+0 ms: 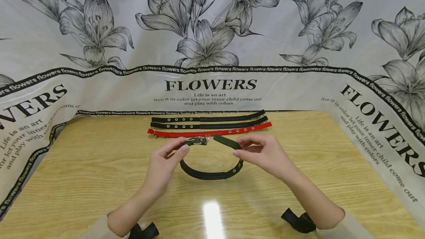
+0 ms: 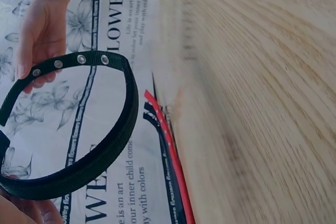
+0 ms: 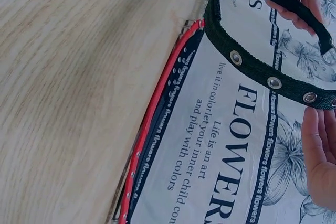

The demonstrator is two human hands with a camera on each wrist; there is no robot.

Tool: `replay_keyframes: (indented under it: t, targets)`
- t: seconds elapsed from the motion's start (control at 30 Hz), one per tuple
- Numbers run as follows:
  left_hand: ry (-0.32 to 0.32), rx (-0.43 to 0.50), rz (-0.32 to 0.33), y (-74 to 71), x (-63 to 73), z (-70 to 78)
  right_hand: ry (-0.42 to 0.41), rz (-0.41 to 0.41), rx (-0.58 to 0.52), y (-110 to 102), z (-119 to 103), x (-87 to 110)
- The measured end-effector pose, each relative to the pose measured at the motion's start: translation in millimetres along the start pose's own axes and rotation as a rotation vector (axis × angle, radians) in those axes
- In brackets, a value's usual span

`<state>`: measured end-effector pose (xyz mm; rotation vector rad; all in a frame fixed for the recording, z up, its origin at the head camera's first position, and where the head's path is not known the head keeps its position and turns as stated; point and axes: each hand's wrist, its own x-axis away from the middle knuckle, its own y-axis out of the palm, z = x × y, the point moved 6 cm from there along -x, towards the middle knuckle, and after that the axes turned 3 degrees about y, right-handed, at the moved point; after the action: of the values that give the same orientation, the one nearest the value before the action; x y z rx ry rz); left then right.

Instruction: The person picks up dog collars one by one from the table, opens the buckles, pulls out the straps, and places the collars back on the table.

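Note:
Both hands hold up a dark green collar point(image 1: 206, 175), bent into an unclosed loop over the table. My left hand point(image 1: 164, 167) pinches it near the metal buckle point(image 1: 201, 141) between thumb and fingers. On the other side, my right hand point(image 1: 265, 154) pinches the strap close to its free tip point(image 1: 224, 141), which points at the buckle with a small gap between them. Several metal eyelets point(image 2: 81, 59) run along the strap on the right hand's side, in the left wrist view. A thicker padded section forms the loop's near curve.
Behind the hands a red collar point(image 1: 189, 134) lies stretched out on the wooden table point(image 1: 99, 165). Two black collars, one nearer point(image 1: 212, 125) and one farther point(image 1: 216, 118), lie parallel beyond it. A white flower-printed cloth point(image 1: 212, 91) hangs along the back and sides.

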<state>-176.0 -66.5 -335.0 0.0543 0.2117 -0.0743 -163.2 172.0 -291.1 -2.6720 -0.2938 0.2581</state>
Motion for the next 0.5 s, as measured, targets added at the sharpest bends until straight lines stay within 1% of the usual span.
replay_keyframes:
  t: [0.13,0.27,0.37,0.5]
  targets:
    - [0.002,0.005,-0.003,-6.7,-3.1,-3.8,0.037,0.032,-0.022,-7.8,5.3,0.4]
    - [0.002,-0.022,-0.011,-14.3,-6.5,-8.1,0.073,0.085,-0.029,-14.8,11.5,0.9]
    - [0.023,-0.087,-0.029,-20.5,-9.2,-12.1,0.063,0.143,-0.027,-21.2,15.0,0.3]
    - [0.096,-0.204,-0.082,-29.5,-14.5,-16.3,0.022,0.202,-0.037,-29.3,19.3,-2.9]
